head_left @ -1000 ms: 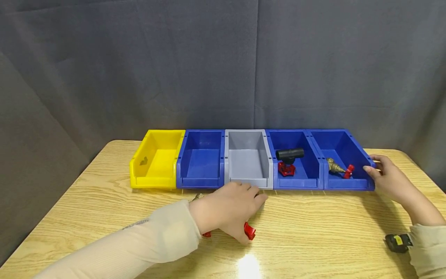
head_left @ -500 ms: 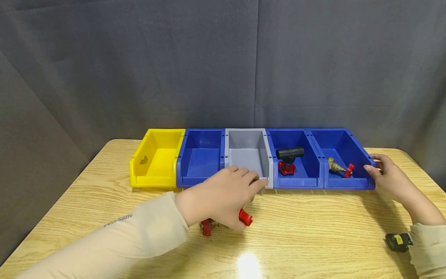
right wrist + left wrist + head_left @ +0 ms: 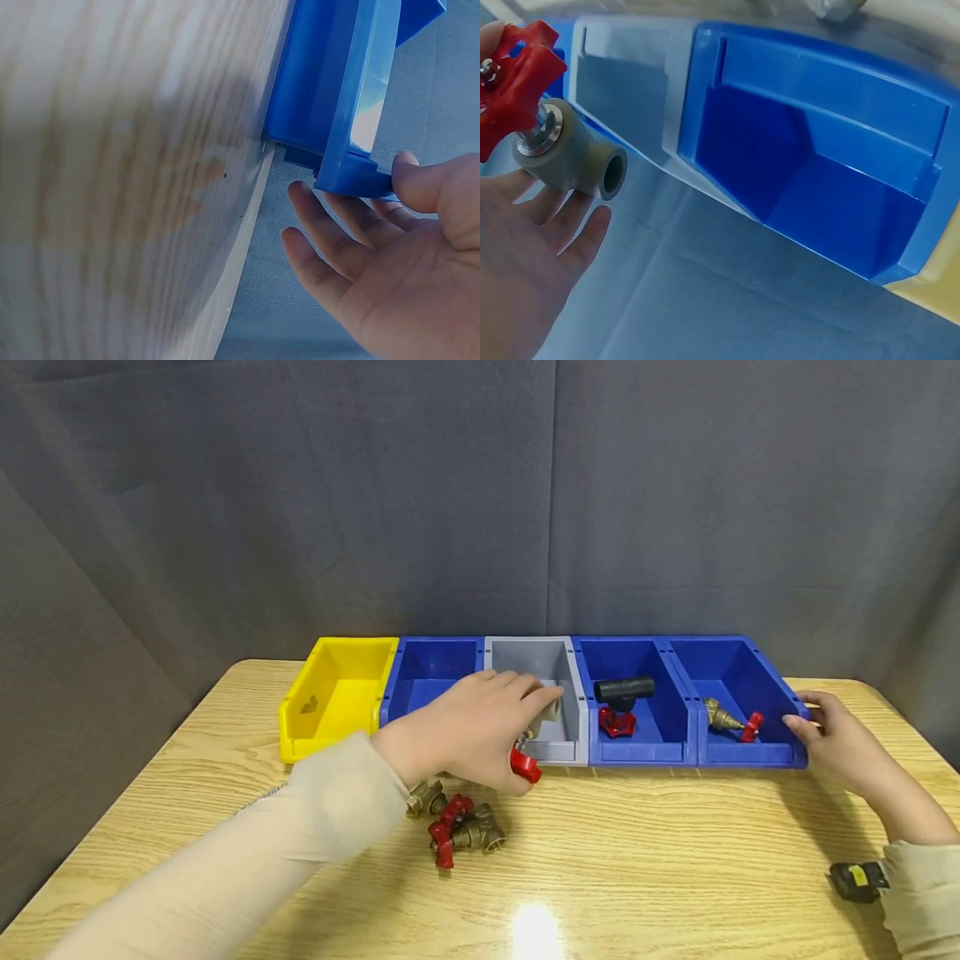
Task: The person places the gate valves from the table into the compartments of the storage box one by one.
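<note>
My left hand holds a stop valve with a red handwheel over the front of the grey bin. In the left wrist view the valve's grey plastic body shows, its round port facing outward, with the fingers behind it and the thumb at the red wheel. Far to the right, my right hand pinches the side rim of the end blue bin between thumb and fingers. In that bin lies a brass valve with a red handle.
Several brass valves with red handles lie on the table below my left forearm. A black valve with a red wheel lies in the blue bin right of the grey one. A yellow bin ends the row at left.
My left hand has lifted the grey valve off the table and carried it forward to the grey bin, uncovering the brass valves. The right hand stays on the bin rim.
</note>
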A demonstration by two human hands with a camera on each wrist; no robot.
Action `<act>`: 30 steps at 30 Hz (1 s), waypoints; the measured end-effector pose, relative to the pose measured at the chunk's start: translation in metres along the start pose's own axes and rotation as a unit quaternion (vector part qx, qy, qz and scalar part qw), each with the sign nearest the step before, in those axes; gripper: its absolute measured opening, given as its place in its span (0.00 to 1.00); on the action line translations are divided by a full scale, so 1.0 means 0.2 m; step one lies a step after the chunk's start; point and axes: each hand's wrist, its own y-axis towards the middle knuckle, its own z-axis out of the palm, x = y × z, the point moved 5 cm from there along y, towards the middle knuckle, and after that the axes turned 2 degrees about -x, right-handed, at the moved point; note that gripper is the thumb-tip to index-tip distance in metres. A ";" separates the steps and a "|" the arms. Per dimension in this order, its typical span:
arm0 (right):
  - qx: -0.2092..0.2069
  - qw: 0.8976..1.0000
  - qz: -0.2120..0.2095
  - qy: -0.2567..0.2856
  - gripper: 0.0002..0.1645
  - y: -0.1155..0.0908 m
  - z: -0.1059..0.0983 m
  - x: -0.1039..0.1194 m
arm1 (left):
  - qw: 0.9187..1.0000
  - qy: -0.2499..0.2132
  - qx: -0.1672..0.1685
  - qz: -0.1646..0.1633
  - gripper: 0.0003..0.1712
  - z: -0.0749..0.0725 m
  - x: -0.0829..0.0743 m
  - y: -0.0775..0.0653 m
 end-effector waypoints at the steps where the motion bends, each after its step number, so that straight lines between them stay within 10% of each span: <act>1: 0.001 1.000 0.001 0.000 0.31 0.00 0.00 0.00 | 1.000 -0.003 -0.001 -0.006 0.57 0.00 0.01 0.01; 30: -0.001 1.000 0.002 -0.003 0.31 -0.01 0.00 0.01 | 0.988 -0.088 0.052 -0.114 0.55 0.12 0.22 0.29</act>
